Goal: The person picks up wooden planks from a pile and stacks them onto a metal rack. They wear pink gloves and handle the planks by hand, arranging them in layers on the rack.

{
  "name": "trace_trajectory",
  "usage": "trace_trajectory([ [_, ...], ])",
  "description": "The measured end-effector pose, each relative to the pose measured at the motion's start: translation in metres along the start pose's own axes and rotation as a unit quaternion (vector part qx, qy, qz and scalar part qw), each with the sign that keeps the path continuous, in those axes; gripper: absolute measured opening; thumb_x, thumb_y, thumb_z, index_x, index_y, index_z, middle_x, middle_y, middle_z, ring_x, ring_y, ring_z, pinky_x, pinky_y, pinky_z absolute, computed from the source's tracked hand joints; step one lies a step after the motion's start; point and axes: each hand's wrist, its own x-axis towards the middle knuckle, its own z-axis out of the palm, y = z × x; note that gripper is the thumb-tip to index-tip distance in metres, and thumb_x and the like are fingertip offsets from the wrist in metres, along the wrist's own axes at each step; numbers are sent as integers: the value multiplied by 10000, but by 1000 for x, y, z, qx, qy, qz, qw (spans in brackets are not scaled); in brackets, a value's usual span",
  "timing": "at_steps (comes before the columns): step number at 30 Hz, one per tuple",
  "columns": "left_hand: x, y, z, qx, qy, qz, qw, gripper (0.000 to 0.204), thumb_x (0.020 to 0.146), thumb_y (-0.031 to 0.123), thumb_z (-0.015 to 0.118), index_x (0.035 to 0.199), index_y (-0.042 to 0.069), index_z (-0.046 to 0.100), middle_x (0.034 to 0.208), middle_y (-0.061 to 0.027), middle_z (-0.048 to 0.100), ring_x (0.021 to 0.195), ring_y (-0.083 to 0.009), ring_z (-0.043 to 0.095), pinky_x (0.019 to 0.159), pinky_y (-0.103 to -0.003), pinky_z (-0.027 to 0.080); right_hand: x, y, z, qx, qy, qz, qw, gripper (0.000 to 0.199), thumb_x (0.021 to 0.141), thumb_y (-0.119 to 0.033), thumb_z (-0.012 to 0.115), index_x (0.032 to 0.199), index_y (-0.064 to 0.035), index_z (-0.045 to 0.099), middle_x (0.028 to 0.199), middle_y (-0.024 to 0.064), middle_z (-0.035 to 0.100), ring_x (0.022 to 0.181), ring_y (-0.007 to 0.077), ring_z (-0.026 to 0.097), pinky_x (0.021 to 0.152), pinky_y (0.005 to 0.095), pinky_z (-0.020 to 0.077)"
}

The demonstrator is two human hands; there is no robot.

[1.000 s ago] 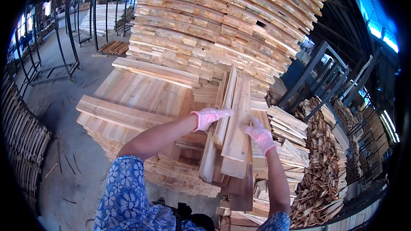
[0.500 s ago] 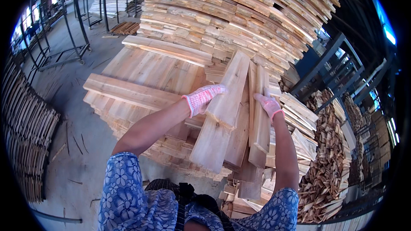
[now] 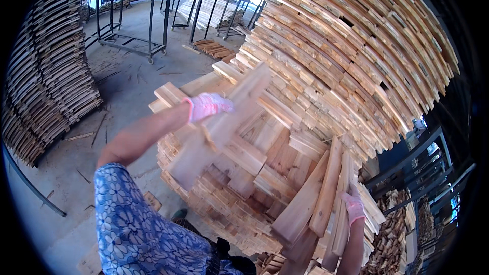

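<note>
My left hand (image 3: 210,106), in a pink-and-white knitted glove, grips pale wooden boards (image 3: 232,114) and holds them slantwise over the left part of a low stack. They are smeared by motion, so I cannot tell how many there are. At the right, my gloved right hand (image 3: 353,207) is closed on the edge of a narrow wooden board (image 3: 340,219). Beside that one, several loose boards (image 3: 300,201) lie tilted on the stack's right side. Under both hands is the low stack (image 3: 224,209) of short planks, with crosswise strips (image 3: 247,154) on its top.
A tall timber stack (image 3: 331,56) rises just beyond. Far left stands another stack (image 3: 56,71) of thin slats. Black wheeled metal racks (image 3: 130,46) stand on the concrete floor (image 3: 137,91). A heap of wood offcuts (image 3: 389,234) and dark metal bars (image 3: 407,158) are at the right.
My left hand has carried boards left, away from the leaning group. My right hand stays by the boards at the right. The view has turned left, showing more racks and the far-left stack.
</note>
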Motion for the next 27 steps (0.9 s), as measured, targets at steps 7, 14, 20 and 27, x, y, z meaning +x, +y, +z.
trace_trajectory([
  [7, 26, -19, -28, 327, -156, -381, 851, 583, 867, 283, 699, 1374, 47, 537, 1306, -220, 597, 1245, -355, 580, 984, -459, 497, -35, -179, 59, 62, -19, -89, 994, 822, 897, -290, 704, 1591, -35, 346, 1463, 135, 529, 1313, 241, 528, 1102, 338, 421],
  [14, 23, 16, -54, 374, -217, -323, 842, 906, 774, 496, 778, 1481, 42, 439, 1483, -262, 425, 1396, -473, 430, 1047, -584, 451, 30, -287, 257, 122, -106, -55, 985, 896, 842, -577, 689, 1564, -115, 430, 1445, 193, 577, 1290, 347, 568, 1067, 456, 464],
  [20, 23, -27, -61, 172, -149, -333, 915, 1010, 769, 427, 761, 1597, 136, 261, 1491, -293, 402, 1299, -447, 552, 1037, -493, 500, 107, -290, 381, -156, -27, 38, 987, 972, 860, -593, 668, 1618, -112, 296, 1581, 384, 295, 1409, 514, 425, 1162, 473, 380],
  [27, 44, -54, -67, 92, -136, -361, 918, 1047, 718, 476, 751, 1609, 157, 302, 1430, -295, 508, 1235, -426, 614, 994, -478, 532, 137, -283, 431, -62, -36, -26, 997, 935, 849, -551, 697, 1587, -103, 337, 1522, 415, 327, 1383, 558, 423, 1164, 491, 378],
])
